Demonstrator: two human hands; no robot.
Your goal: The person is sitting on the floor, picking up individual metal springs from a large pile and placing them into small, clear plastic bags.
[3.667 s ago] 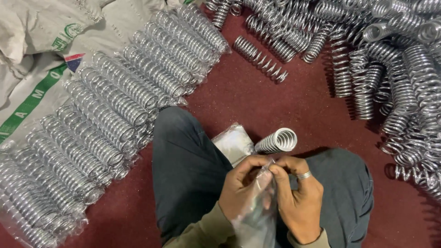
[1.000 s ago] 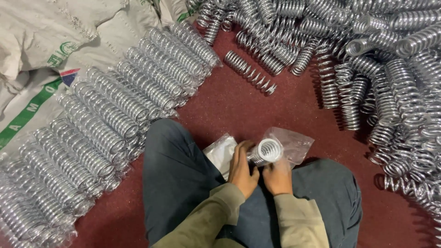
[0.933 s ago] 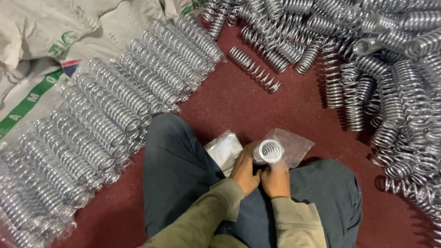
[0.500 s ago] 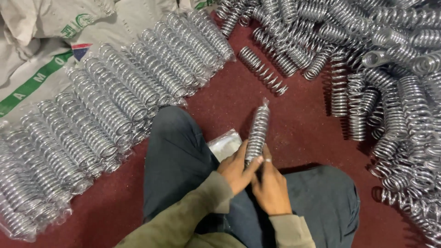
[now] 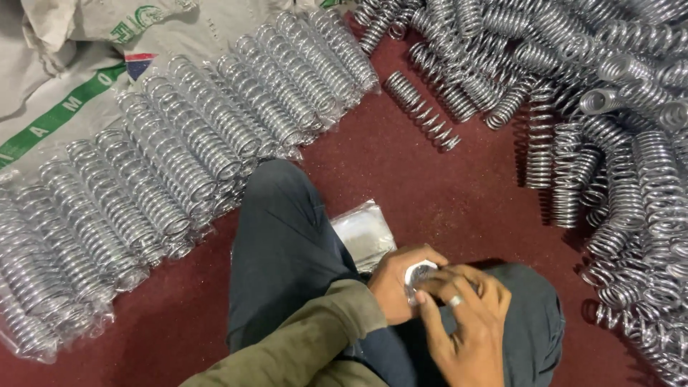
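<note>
I sit on a dark red floor with my legs in dark trousers. My left hand (image 5: 395,285) grips a bagged metal coil spring (image 5: 418,273) stood on end between my knees; only its top shows between my fingers. My right hand (image 5: 466,322), a ring on one finger, lies over the spring's top with fingers spread. A small stack of clear plastic bags (image 5: 364,234) lies on the floor just beyond my left hand, beside my knee.
A neat row of bagged coil springs (image 5: 179,165) lies to my left. A loose heap of bare springs (image 5: 616,122) fills the right and far side. One single spring (image 5: 421,111) lies apart ahead. Woven sacks (image 5: 72,72) are at the far left.
The spring, earlier held lying toward me and then pointing away along the floor, now stands on end between my knees. Both hands have drawn back and closed over its top.
</note>
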